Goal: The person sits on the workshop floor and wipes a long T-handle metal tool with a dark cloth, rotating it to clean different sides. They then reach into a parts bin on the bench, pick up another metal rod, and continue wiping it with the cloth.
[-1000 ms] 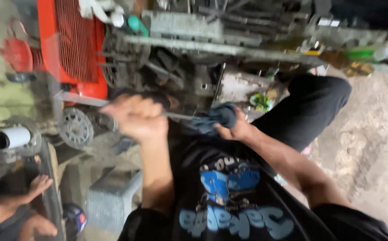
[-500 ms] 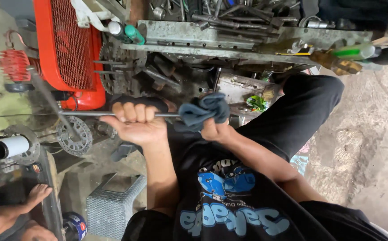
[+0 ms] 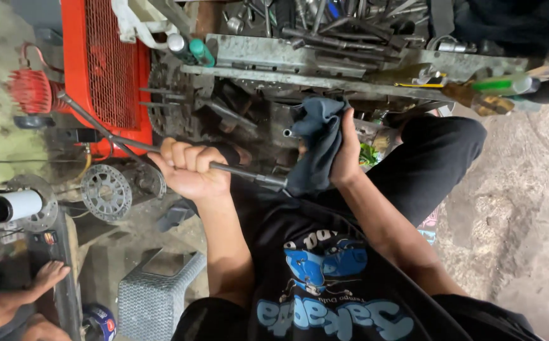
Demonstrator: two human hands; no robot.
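- Red machine [image 3: 104, 69] with a wire grille stands far left.
- Left hand [image 3: 189, 169] is clenched around a long metal rod [image 3: 161, 148].
- Dark blue rag [image 3: 317, 142] covers the rod's right end.
- Right hand [image 3: 348, 151] squeezes the rag tight, near the tool tray [image 3: 325, 66].

Bare concrete floor [image 3: 527, 208] — red machine [image 3: 97, 69], cluttered tool shelf [image 3: 363, 57].
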